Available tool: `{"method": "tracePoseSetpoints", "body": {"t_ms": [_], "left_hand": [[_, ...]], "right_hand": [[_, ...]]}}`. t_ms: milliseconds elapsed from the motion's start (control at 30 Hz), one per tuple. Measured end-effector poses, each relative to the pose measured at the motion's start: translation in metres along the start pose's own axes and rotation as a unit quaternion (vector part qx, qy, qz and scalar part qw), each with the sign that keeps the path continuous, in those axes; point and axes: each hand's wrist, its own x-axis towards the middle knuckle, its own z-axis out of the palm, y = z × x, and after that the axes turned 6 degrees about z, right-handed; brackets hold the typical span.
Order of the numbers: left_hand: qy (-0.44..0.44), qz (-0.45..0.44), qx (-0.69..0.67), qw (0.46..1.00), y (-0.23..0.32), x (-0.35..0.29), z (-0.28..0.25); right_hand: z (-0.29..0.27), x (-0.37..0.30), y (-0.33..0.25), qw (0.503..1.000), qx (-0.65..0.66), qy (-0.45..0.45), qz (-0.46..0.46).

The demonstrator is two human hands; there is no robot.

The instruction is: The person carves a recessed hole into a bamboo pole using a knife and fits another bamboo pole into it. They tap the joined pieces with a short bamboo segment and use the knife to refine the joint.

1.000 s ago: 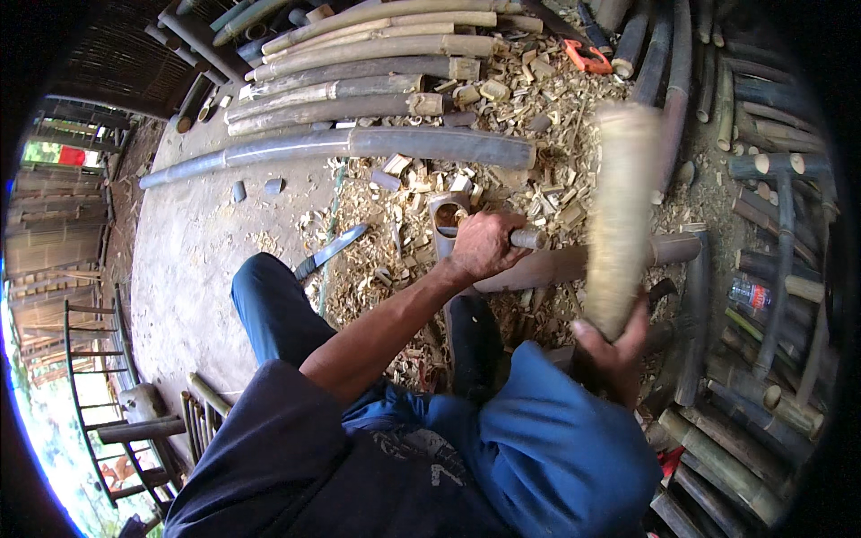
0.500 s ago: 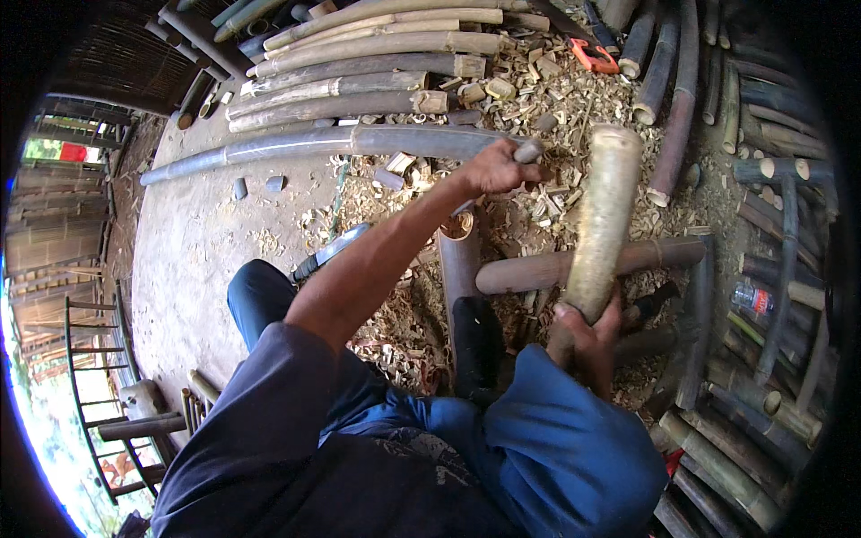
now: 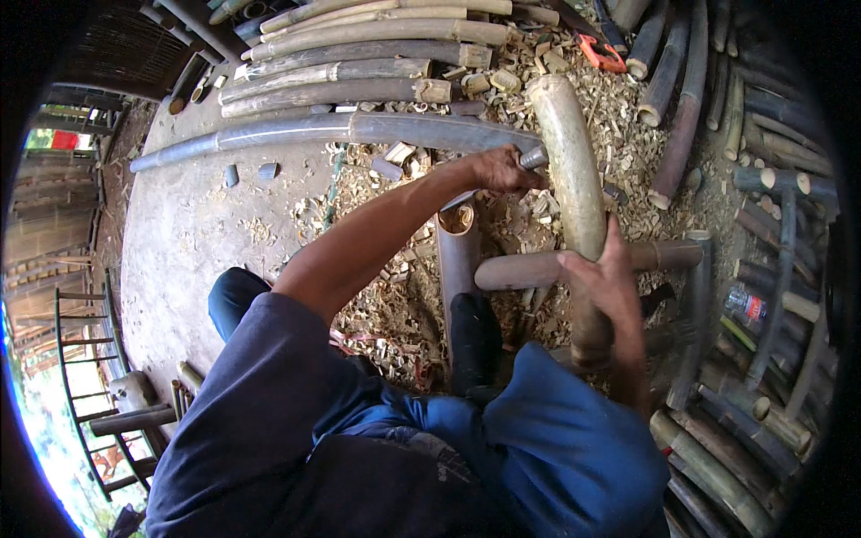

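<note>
My left hand (image 3: 508, 172) is closed round a tool whose grey, rounded end (image 3: 534, 157) sticks out past the fist. A sliver of grey metal (image 3: 457, 201) shows below my left wrist; my arm hides whether it belongs to that tool. My right hand (image 3: 608, 273) grips a pale, scraped bamboo pole (image 3: 574, 161) around its lower half, the thumb across its near side. The pole stands nearly upright in view, its upper end leaning left, close to my left fist. Behind it lies a brown bamboo crosspiece (image 3: 664, 256), and an open-ended bamboo post (image 3: 457, 235) is left of that.
Shavings (image 3: 502, 215) cover the ground around the work. A long grey bamboo pole (image 3: 296, 130) lies beyond my left arm, with stacked bamboo (image 3: 359, 52) behind it. An orange-handled tool (image 3: 601, 54) lies at the far right, near more poles and a plastic bottle (image 3: 746, 302).
The pale pole has moved away from me, its top swinging from right to left. My right hand has risen along with it. My left hand has shifted slightly nearer.
</note>
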Motion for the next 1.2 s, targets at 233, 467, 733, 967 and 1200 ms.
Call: {"method": "tracePoseSetpoints", "body": {"t_ms": [233,467,733,967,1200], "left_hand": [[0.018,-0.041,-0.005,0.999,0.01,-0.02,-0.001],[0.108,0.037,0.03,0.993,0.01,-0.045,0.04],[0.591,0.051,-0.234,0.77,0.022,-0.128,0.075],[0.711,0.195,-0.451,0.503,-0.028,-0.158,0.03],[0.678,0.2,-0.557,0.435,-0.042,-0.146,0.035]], "right_hand": [[-0.034,-0.009,-0.061,0.981,0.156,0.085,-0.077],[-0.02,-0.003,-0.049,0.994,-0.09,-0.048,-0.03],[-0.034,-0.029,-0.069,0.991,0.013,-0.126,-0.038],[-0.04,-0.005,-0.171,0.965,0.029,-0.259,-0.019],[0.011,0.039,-0.223,0.939,-0.092,-0.25,-0.218]]}}
